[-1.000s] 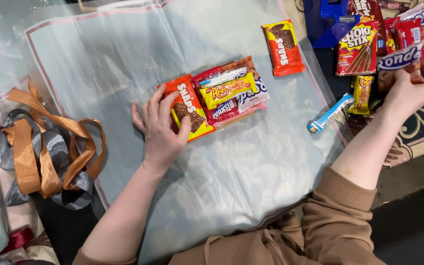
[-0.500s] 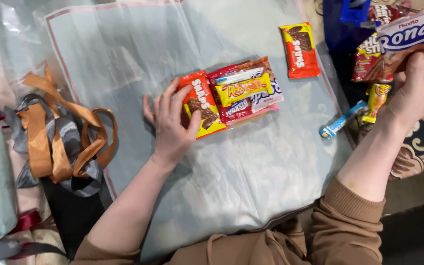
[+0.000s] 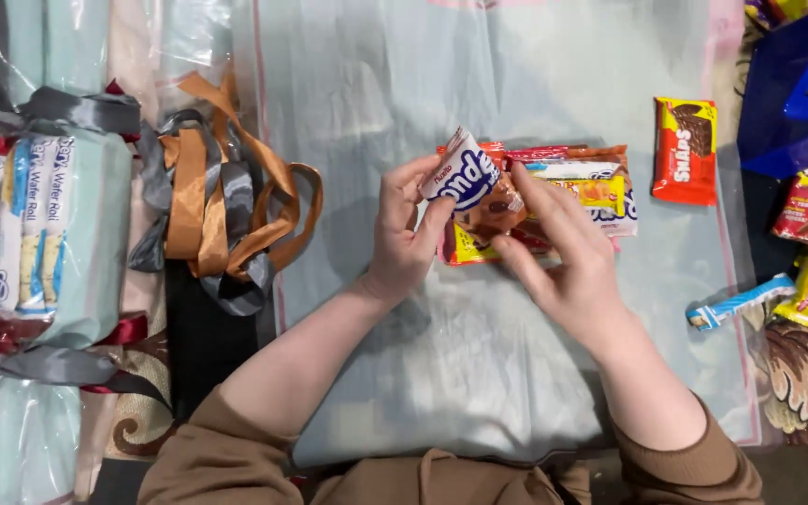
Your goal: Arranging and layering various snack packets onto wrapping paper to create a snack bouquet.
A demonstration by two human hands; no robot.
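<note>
A patterned carpet (image 3: pixel 801 388) in brown and cream shows at the lower right of a pale blue sheet (image 3: pixel 423 374), whose pink-edged spread covers most of the floor under even light.

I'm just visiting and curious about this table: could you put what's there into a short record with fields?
Left hand: left hand pinches one end of a white and blue snack packet.
Right hand: right hand touches the same packet from the other side.
Beneath the hands: pile of snack packets on a clear plastic sheet.
To the right: a red and yellow biscuit packet lying alone.
To the left: tangled orange and grey ribbons and a wrapped bundle of wafer rolls.
</note>
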